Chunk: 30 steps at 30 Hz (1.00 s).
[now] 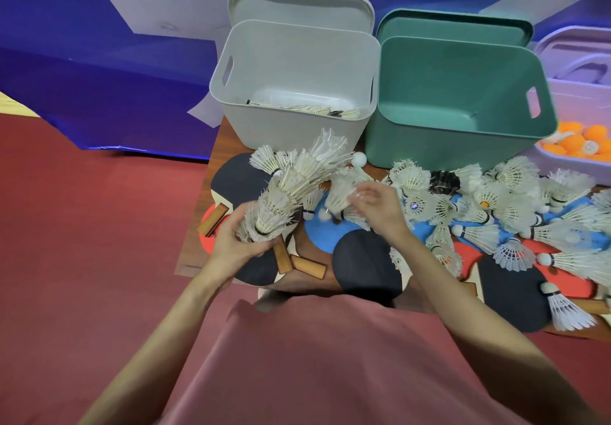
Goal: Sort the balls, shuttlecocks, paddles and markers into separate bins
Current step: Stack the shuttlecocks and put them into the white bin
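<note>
My left hand (233, 243) grips the base of a long nested stack of white shuttlecocks (291, 186) that points up and right toward the grey bin (231, 107). My right hand (377, 208) closes on one loose white shuttlecock (340, 195) just right of the stack. Several more shuttlecocks (515, 206) lie scattered over paddles (367, 267) with black, red and blue faces. A white ball (358, 160) rests by the green bin (390, 147), which looks bare inside. Shuttlecocks and a marker lie in the grey bin.
A lilac bin (545, 160) at the right edge holds orange balls (575, 142). Grey and green lids lean behind their bins against a blue wall. The small wooden table (198, 252) ends at the left above red floor.
</note>
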Each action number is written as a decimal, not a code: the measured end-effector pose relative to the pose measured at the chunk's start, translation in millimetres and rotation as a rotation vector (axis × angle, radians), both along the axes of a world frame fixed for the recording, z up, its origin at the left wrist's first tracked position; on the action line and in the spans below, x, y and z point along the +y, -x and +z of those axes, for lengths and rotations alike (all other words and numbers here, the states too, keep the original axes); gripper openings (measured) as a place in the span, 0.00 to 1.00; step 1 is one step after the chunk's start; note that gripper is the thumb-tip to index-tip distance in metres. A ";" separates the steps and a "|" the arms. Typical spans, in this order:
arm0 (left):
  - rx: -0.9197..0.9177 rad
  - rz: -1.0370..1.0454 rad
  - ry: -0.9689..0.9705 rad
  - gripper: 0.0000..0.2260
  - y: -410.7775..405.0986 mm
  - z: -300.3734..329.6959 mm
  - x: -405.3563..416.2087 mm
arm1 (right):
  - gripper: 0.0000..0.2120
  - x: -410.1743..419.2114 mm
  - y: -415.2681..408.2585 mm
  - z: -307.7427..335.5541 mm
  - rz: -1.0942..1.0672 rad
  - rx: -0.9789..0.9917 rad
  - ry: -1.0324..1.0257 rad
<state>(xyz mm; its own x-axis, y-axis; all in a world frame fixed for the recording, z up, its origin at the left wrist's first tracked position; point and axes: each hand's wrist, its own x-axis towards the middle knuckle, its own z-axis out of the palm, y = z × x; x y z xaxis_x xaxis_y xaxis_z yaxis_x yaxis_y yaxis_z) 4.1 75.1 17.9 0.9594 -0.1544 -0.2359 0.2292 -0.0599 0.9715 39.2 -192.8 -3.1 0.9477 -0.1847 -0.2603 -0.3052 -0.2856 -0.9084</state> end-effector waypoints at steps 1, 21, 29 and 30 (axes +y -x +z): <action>-0.006 -0.004 -0.007 0.26 -2.6 0.8 1.0 | 0.05 -5.6 -4.6 9.2 -0.110 -0.089 0.005; -0.161 -0.129 -0.382 0.25 -73.7 5.1 37.5 | 0.12 12.0 -60.0 66.5 -0.040 -0.132 -0.258; -0.463 -0.204 -0.593 0.29 -182.0 57.0 25.5 | 0.17 -11.8 -122.2 107.9 -0.064 -0.287 0.000; -0.495 -0.224 -0.609 0.28 -201.1 64.1 19.9 | 0.16 -14.3 -136.5 110.6 -0.103 -0.320 0.027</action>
